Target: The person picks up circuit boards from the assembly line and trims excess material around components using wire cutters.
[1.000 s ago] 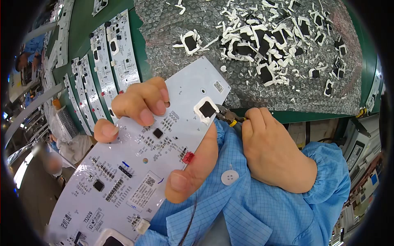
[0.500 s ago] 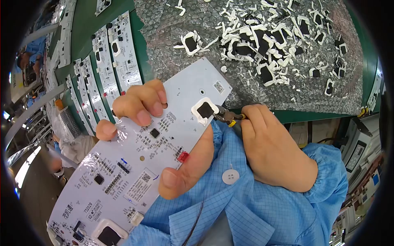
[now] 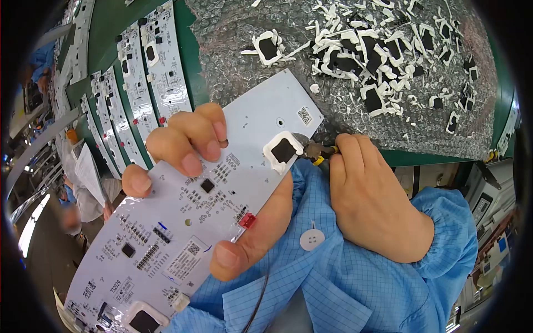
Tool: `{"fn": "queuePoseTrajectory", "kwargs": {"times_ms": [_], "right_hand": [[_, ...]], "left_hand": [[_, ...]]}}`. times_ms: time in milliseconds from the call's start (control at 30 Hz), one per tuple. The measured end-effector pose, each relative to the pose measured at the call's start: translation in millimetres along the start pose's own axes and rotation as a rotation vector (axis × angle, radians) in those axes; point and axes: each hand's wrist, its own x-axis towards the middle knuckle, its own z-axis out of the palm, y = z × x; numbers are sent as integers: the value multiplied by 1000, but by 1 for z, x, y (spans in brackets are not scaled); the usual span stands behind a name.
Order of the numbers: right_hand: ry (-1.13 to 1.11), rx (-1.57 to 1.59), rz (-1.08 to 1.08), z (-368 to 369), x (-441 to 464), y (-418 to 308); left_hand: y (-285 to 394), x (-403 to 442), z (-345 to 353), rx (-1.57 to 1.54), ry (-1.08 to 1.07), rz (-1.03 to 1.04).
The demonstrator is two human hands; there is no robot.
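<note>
Several right fingers (image 3: 351, 156) apparently round pliers (image 3: 313, 150)

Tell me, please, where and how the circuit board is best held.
Likely across its long edges, from beneath, as the left hand does: the circuit board is flat and narrow enough for one hand to span, which leaves the white-rimmed black square free for the pliers.

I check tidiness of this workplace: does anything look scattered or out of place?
Yes: white scraps and black pieces lie messily on the bubble wrap, unlike the boards in rough rows on the green table.
</note>
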Motion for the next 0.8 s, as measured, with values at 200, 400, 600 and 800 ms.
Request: {"fn": "queuePoseTrajectory", "kwargs": {"times_ms": [200,400,600,800], "right_hand": [[-24,-26,8,1,1,0],[-111,67,72,-1,-2,-2],[-78,155,-20,-5,2,6],[-7,121,-51,-15,3,0]], "left_hand": [[3,0,-7,-2,-59,-15],[-3,-4,2,-25,9,46],[2,3,1,-59,15,18],[18,20,5,-128,39,-58]]}}
